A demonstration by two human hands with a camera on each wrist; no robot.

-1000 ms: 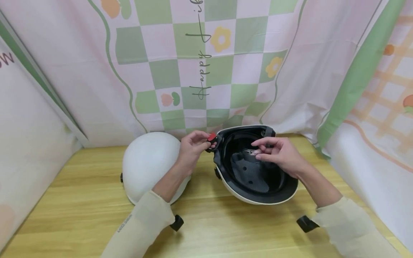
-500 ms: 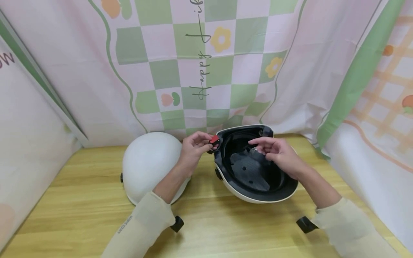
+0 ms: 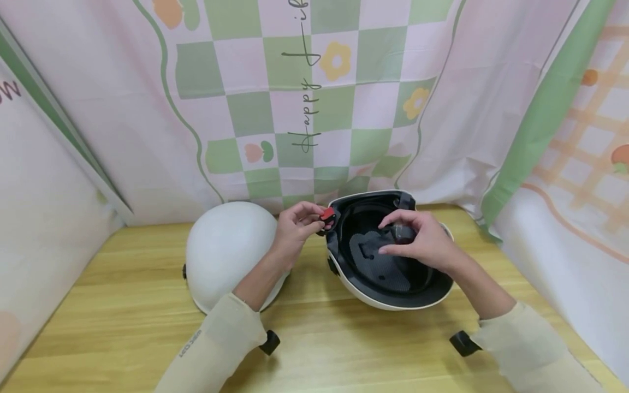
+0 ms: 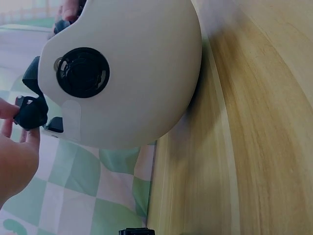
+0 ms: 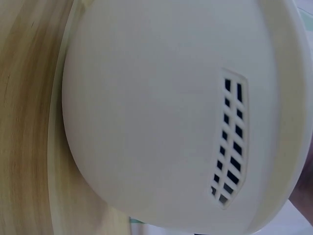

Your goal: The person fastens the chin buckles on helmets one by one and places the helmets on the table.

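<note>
A white helmet (image 3: pixel 388 301) lies upside down on the table, its black padded lining (image 3: pixel 393 270) facing up. At its left rim, my left hand (image 3: pixel 292 232) pinches a black buckle (image 3: pixel 325 218) with a red tab. The left wrist view shows this buckle (image 4: pixel 32 113) on a short black strap between finger and thumb. My right hand (image 3: pixel 425 240) hovers over the helmet's hollow, thumb and forefinger apart. A dark strap-like piece (image 3: pixel 403 233) shows between them; its hold by the other fingers is hidden. A small black shape (image 3: pixel 366 250) lies against the lining.
A second white helmet (image 3: pixel 228 251) sits dome up to the left, beside my left forearm. Wood-grain table (image 3: pixel 344 355) extends in front of both helmets. A printed curtain (image 3: pixel 295 109) hangs close behind. Black camera mounts (image 3: pixel 269 343) stick out at the sleeves.
My right thumb and forefinger have spread apart, and the shiny bit beside them is out of sight. The dark piece and the black shape now show. My left hand keeps the buckle, shifted slightly right.
</note>
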